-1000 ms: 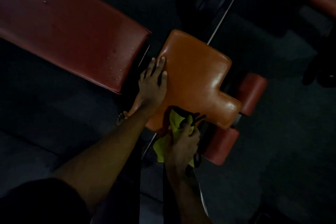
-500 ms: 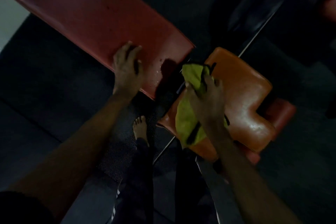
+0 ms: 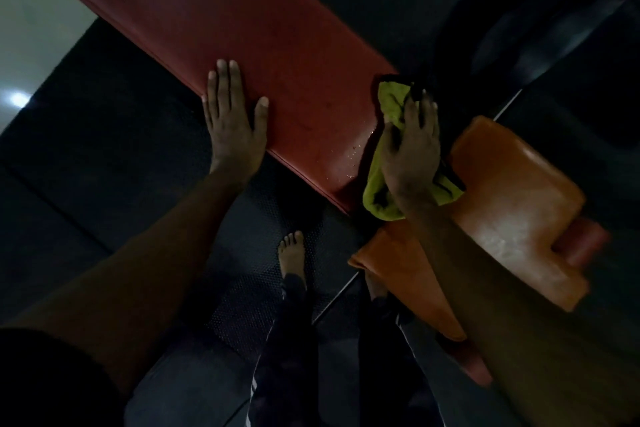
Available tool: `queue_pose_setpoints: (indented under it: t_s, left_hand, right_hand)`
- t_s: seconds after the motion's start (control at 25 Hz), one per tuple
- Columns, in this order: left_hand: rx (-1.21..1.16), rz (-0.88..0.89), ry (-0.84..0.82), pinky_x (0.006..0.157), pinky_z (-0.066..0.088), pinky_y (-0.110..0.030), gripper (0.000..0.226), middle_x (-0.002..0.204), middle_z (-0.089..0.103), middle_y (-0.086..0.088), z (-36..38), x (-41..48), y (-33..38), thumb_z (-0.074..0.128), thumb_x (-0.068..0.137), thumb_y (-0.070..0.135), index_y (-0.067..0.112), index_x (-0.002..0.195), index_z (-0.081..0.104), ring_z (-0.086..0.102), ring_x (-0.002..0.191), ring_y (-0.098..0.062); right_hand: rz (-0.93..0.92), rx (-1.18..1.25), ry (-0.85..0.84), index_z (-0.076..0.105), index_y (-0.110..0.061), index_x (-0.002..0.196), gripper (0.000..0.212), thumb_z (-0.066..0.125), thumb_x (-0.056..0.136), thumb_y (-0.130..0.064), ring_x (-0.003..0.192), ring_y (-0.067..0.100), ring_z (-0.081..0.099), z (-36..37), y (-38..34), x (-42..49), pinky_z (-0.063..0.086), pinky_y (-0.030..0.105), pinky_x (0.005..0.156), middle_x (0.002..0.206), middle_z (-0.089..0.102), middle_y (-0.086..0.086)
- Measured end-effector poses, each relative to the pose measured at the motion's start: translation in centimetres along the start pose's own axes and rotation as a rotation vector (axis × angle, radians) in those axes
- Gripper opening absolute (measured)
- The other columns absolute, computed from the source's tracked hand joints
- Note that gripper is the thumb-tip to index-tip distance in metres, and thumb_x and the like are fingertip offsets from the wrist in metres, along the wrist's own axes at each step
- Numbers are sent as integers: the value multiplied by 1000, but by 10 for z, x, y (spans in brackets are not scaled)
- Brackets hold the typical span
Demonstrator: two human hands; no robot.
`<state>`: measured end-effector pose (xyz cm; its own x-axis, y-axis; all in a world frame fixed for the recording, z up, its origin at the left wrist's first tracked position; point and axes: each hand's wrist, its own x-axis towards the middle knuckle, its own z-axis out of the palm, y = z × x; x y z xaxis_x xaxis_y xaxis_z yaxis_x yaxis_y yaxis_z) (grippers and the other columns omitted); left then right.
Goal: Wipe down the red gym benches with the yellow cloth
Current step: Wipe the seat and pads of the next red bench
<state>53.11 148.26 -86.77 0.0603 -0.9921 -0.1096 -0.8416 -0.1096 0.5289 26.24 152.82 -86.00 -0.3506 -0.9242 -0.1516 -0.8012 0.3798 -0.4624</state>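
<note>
Long red padded surface (image 3: 259,45), smooth, with a few water beads (image 3: 353,152) near its end. The fuzzy, bunched yellow cloth (image 3: 391,104) sits on that end under the right hand (image 3: 412,156), grip spread, straight fingers pressing down. Left hand (image 3: 233,128) lies flat on the near edge, grip apart too. Glossy orange seat pad (image 3: 512,204) just beside, bumpy dark rubber floor (image 3: 242,288) below.
</note>
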Motion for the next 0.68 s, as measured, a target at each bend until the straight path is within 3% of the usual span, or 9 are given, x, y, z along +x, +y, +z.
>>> queue_pose_setpoints:
  t_s: [0.08,0.2,0.28,0.36,0.52,0.56,0.68]
  left_hand:
    - [17,4,14,124,-2,-44,69,169,8,-9,1,0,2,30,107,50,12,161,11,3,156,-26]
    - [3,17,8,124,-3,-43,66,169,7,-8,2,-3,1,29,108,47,12,161,11,2,156,-25]
    - [-18,20,-21,124,-5,-43,66,169,4,-7,0,-2,-1,28,108,46,13,162,8,-1,156,-23]
    - [-27,27,-38,124,-8,-42,67,170,2,-6,0,-1,-4,29,108,46,14,162,5,-4,156,-22]
    - [-4,21,-55,122,-12,-38,67,170,-2,-4,0,0,-4,28,109,46,15,162,1,-8,156,-21]
    - [-7,17,-66,122,-12,-39,67,170,-3,-4,-1,0,-4,28,109,46,15,162,1,-8,156,-20]
    - [-40,18,-81,123,-9,-40,65,170,0,-2,-3,1,-4,27,108,47,17,162,4,-7,156,-19]
  right_hand:
    - [-57,-97,53,48,-19,147,52,54,98,-32,146,34,33,6,-20,2,36,59,109,160,37,7]
    - [-428,-273,-34,54,-26,140,54,64,88,-28,142,30,39,17,-53,-12,37,53,102,157,42,-1]
    - [-533,-275,-79,56,-25,138,50,62,89,-32,143,28,39,15,-56,1,39,51,103,156,43,-1]
    - [-434,-261,-57,54,-21,141,52,58,93,-39,144,29,38,7,-51,23,38,51,107,157,42,4]
    - [52,-172,23,49,-22,146,55,52,97,-46,143,31,37,7,-72,49,36,57,110,157,41,6]
    - [36,-199,46,50,-21,145,54,54,96,-45,141,32,40,11,-82,41,39,59,106,155,43,7]
    - [-259,-287,11,54,-22,140,55,64,89,-39,137,37,44,19,-82,-8,44,58,99,152,47,9]
